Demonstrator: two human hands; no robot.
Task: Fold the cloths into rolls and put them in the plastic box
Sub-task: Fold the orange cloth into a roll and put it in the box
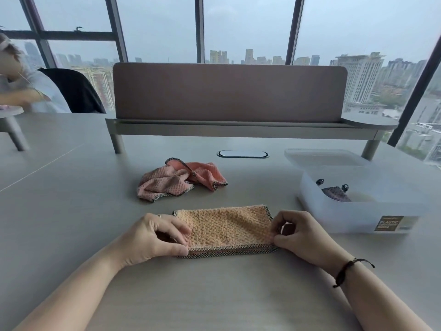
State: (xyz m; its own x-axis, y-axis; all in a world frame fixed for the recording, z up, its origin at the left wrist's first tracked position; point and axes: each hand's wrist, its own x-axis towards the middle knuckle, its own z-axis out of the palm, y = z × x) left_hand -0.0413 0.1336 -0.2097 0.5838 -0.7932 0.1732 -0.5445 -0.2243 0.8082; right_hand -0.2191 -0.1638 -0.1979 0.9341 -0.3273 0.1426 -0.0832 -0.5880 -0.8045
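The orange cloth (224,229) lies folded into a flat strip on the table (71,187) before me, nubbly terry with checkered trim. My left hand (152,237) and right hand (298,231) each pinch a short end, keeping the edges lined up for rolling. Behind it, a crumpled pink cloth (177,181) waits; the translucent plastic box (353,199), right, already holds one dark roll (335,193).

On the table (71,187), a folded cloth (224,229) lies nearest, between the left hand (152,237) and right hand (298,231). Behind it lies a crumpled cloth (176,180). The plastic box (358,211) sits right, 1 rolled cloth (335,193) inside.
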